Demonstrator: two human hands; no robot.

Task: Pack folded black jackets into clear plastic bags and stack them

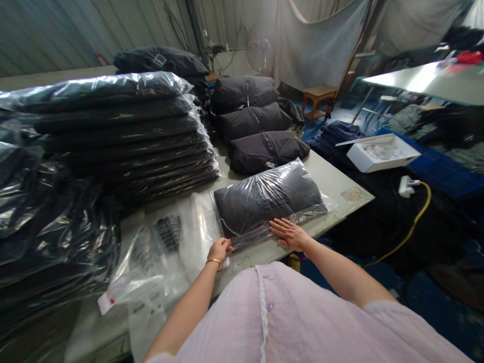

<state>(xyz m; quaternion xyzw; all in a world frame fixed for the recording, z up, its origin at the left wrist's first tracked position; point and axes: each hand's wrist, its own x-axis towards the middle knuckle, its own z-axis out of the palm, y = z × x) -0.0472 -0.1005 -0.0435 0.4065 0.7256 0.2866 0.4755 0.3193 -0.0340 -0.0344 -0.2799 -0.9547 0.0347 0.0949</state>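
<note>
In the head view a folded dark garment in a clear plastic bag (270,194) lies on the table in front of me. My left hand (220,249) is closed at the bag's near left corner, its fingertips pinching the plastic edge. Flat on the near edge of the same bag rests my right hand (289,234), fingers stretched out. Loose clear plastic bags (198,227) lie to the left, close to my left hand. Just behind the bagged garment is a folded black garment (268,151) without a bag.
A tall stack of bagged dark garments (128,126) stands at the left, with more bagged garments (41,217) nearer me. Folded black garments (245,93) are piled at the back. The pale table (340,189) ends at the right, where a white box (381,154) and a yellow cord (419,212) lie beyond.
</note>
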